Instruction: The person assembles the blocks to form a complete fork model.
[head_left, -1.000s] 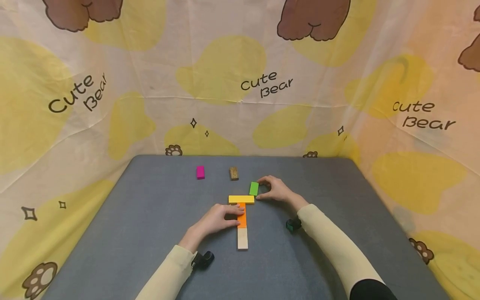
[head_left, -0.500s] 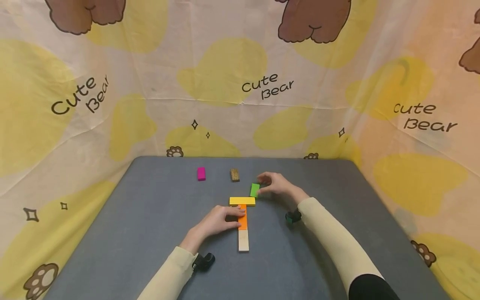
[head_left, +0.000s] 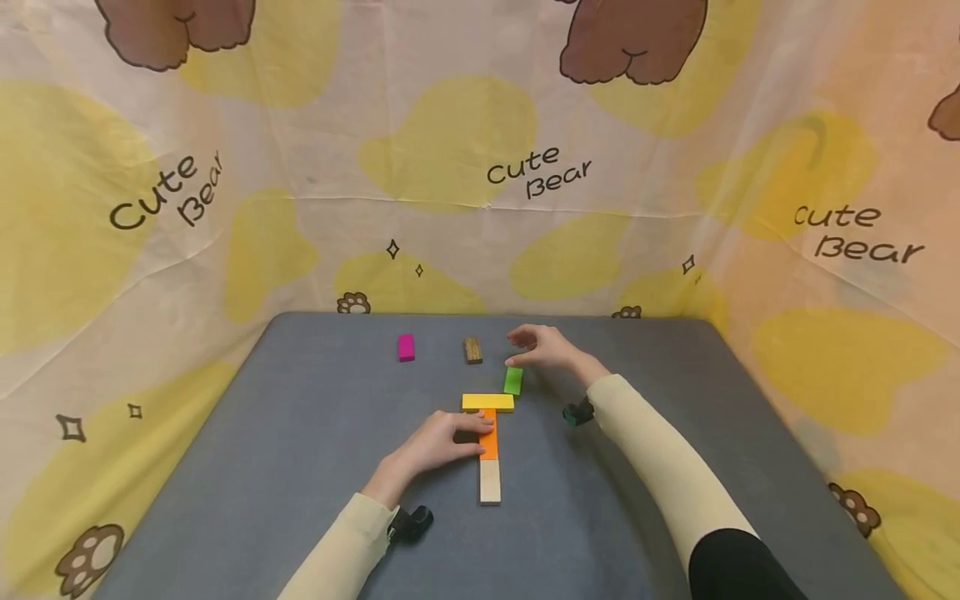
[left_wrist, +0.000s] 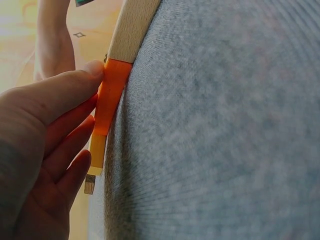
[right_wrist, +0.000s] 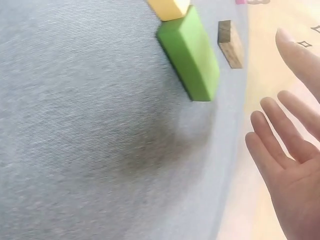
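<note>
In the head view my left hand rests at an orange block, fingertips on its top and thumb tip at its left edge. The left wrist view shows the thumb extended against that orange block. A plain wooden block adjoins its near end, and a yellow block lies crosswise at its far end. A green block stands at the yellow block's right end. Just above and right of it, my right hand holds nothing; in the right wrist view its fingers are spread apart from the green block.
Toward the back of the grey table lie a magenta block and a brown wood-patterned block. A bear-print cloth hangs behind and beside the table.
My right hand has let go of the green block and moved back and up, away from it. The green block has stayed at the yellow block's end. My left hand has kept its place.
</note>
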